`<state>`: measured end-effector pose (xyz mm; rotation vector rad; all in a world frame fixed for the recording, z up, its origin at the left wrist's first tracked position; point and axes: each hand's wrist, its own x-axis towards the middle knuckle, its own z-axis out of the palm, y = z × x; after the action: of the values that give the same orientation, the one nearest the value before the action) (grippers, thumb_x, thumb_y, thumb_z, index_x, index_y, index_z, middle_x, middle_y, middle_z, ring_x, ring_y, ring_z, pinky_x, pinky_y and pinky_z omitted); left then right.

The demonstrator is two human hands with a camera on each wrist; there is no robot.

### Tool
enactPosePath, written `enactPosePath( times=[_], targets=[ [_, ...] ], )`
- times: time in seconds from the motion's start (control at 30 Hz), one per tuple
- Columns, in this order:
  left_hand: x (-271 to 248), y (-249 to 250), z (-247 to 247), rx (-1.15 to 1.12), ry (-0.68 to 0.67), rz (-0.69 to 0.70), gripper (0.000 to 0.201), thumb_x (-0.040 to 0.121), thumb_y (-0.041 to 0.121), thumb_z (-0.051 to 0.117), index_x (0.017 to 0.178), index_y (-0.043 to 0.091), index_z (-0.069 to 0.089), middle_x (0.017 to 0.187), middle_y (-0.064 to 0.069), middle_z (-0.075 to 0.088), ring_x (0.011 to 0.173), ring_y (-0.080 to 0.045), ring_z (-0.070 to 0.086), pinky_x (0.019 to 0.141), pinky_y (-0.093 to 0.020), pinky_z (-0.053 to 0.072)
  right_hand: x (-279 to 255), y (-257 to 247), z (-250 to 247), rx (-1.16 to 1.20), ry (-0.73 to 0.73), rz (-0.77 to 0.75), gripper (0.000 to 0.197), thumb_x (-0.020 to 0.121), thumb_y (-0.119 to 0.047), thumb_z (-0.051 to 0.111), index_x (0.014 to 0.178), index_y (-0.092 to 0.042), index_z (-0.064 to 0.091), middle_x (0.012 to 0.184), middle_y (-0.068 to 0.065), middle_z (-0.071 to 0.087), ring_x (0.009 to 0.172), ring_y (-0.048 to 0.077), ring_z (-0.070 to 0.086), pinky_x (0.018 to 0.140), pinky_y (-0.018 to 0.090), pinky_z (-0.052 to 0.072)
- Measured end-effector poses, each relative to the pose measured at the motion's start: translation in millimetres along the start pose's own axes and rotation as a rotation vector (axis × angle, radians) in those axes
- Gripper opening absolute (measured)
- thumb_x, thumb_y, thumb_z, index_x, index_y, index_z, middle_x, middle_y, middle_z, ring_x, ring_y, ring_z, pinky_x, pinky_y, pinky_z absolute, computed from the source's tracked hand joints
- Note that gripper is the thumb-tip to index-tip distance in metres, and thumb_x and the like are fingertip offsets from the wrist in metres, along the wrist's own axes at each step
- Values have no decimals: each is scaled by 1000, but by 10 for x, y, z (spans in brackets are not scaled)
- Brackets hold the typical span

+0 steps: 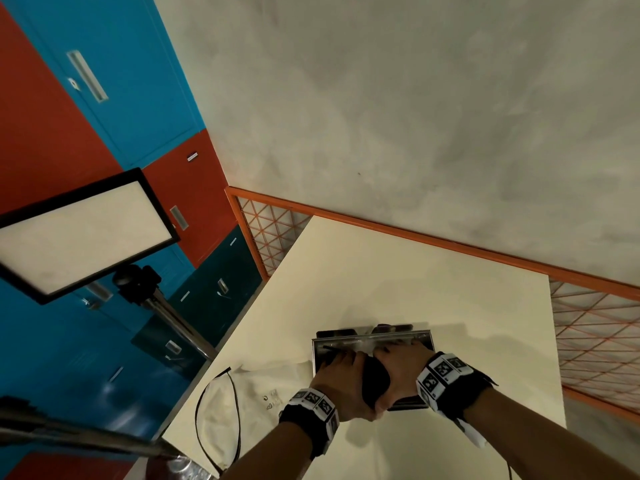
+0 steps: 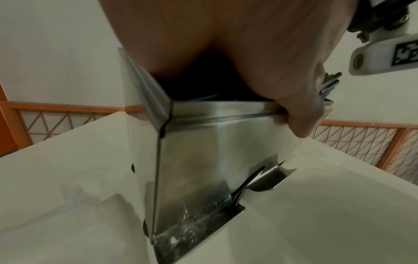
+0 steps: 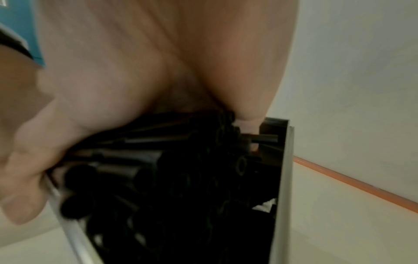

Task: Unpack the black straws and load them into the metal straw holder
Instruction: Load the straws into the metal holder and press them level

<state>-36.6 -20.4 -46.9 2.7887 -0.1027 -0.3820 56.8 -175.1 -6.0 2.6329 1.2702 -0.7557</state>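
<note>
A shiny metal straw holder point(image 1: 372, 339) stands near the front of the cream table point(image 1: 415, 271). A thick bundle of black straws point(image 1: 374, 379) lies across its open top, partly down inside. My left hand point(image 1: 337, 375) grips the bundle's left part and my right hand point(image 1: 398, 367) grips its right part. In the left wrist view the left hand point(image 2: 226, 44) covers the holder point(image 2: 199, 151), with straw ends point(image 2: 331, 83) poking out at the right. The right wrist view shows the right hand point(image 3: 113, 80) wrapped over the straws point(image 3: 181, 169) inside the holder's rim point(image 3: 285, 178).
A clear plastic bag with black trim point(image 1: 221, 407) lies flat on the table left of the holder. A light panel on a stand point(image 1: 79, 233) is beyond the table's left edge, before blue and red lockers point(image 1: 104, 64). An orange-framed mesh fence point(image 1: 595, 327) borders the table.
</note>
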Motion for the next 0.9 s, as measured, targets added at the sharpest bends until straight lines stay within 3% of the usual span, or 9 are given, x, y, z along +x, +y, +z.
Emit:
enactPosePath(
  times=[0.1,0.3,0.4,0.47,0.57,0.67,0.77,0.9],
  targets=[
    [-9,-3,30,4,27,4,104,51,82,42,134,19,42,133,0,54,125,-24,49,108,-41,40,21,-11,-13,14,14,15,106,36,-91,57,118,-24,56,115,-2,64,108,24,59,99,40,47],
    [-17,-38,77,-6,0,8,101,61,71,66,144,25,33,144,4,47,137,-22,41,115,-47,31,93,8,-62,176,-139,60,93,37,-93,62,103,-29,64,95,-8,70,85,16,66,83,38,56],
    [-65,0,69,21,22,31,89,67,67,63,140,23,38,140,3,50,133,-21,43,114,-47,32,247,88,100,198,-124,92,100,25,-102,56,96,-33,64,84,-10,70,75,14,67,76,37,59],
    [-87,4,90,23,32,31,82,67,66,63,134,23,42,133,4,52,127,-21,47,110,-47,36,311,125,209,210,-89,79,109,16,-104,54,105,-40,61,90,-14,70,79,11,67,78,36,59],
    [-93,-13,118,31,28,33,81,67,66,63,134,24,43,133,5,53,127,-21,48,110,-46,35,127,1,-12,223,-84,12,109,30,-92,68,125,-43,47,114,-15,65,100,12,63,93,32,52],
    [-83,-17,121,27,41,37,80,67,65,63,133,24,43,132,5,54,126,-20,49,109,-45,37,26,-34,-68,229,-89,-18,107,41,-81,74,132,-33,46,124,-13,61,103,13,61,92,28,51],
    [-75,-16,115,35,48,43,78,67,65,63,130,24,43,132,4,53,125,-22,49,107,-46,38,2,-50,-41,167,-58,11,108,42,-87,66,127,-22,54,132,-10,53,103,19,61,89,33,52],
    [-68,-18,102,37,29,33,90,65,66,63,139,25,37,141,1,46,132,-25,41,110,-46,35,-21,-36,1,79,-11,29,106,48,-87,62,132,-23,55,142,-3,44,120,25,52,103,44,44]
  ],
)
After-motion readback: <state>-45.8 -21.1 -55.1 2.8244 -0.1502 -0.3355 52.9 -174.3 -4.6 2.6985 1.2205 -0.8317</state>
